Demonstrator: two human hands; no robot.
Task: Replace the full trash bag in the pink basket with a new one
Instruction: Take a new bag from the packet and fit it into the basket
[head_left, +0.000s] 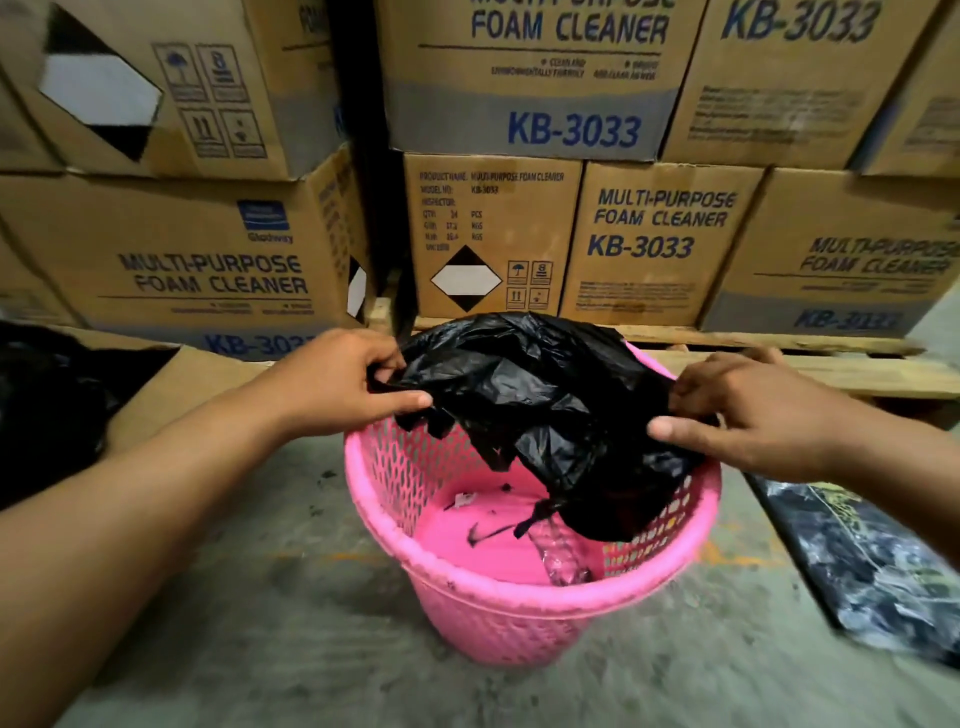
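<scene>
hands (561, 408) pinching black bag (530, 395) edges, over pink basket (483, 587) rim

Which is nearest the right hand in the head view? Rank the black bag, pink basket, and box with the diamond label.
1. Black bag: pinched in the right hand.
2. Pink basket: just below.
3. Box with the diamond label: behind, far left.

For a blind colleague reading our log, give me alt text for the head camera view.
Two hands, left hand and right hand, pinch a crumpled black trash bag over a pink basket on a concrete floor. Scraps lie in the basket's bottom; stacked foam cleaner boxes stand behind.
</scene>
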